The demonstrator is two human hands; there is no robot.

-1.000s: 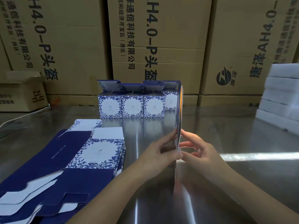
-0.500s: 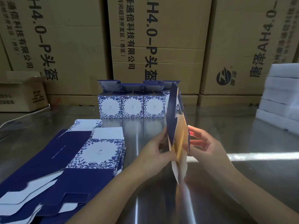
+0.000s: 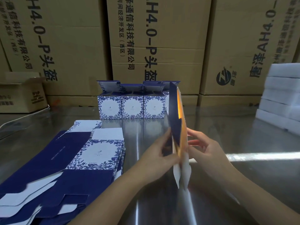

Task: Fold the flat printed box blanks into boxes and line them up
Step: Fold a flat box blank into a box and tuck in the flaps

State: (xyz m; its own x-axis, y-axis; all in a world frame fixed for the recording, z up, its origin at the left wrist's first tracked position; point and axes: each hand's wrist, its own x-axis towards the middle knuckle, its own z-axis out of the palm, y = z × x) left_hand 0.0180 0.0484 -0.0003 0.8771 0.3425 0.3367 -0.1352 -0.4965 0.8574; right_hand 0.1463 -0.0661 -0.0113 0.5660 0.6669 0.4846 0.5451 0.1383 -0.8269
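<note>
I hold one box blank [image 3: 176,125] upright on edge over the steel table, seen almost end-on, its blue outer panel to the left and an orange-lit inside showing. My left hand [image 3: 159,153] pinches its left side and my right hand [image 3: 205,149] grips its right side. The blank has spread slightly apart between the two hands. A stack of flat blue-and-white floral blanks [image 3: 68,163] lies at the left. A row of folded boxes [image 3: 131,107] with lids up stands at the back centre.
Tall brown cartons [image 3: 155,43] wall off the back of the steel table [image 3: 243,184]. A small open carton [image 3: 21,93] sits at the back left. White foam slabs [image 3: 284,95] are stacked at the right edge.
The blank was a thin closed edge a second ago; it has since spread apart, showing the blue panel and orange inside. Both hands shifted slightly along it.
</note>
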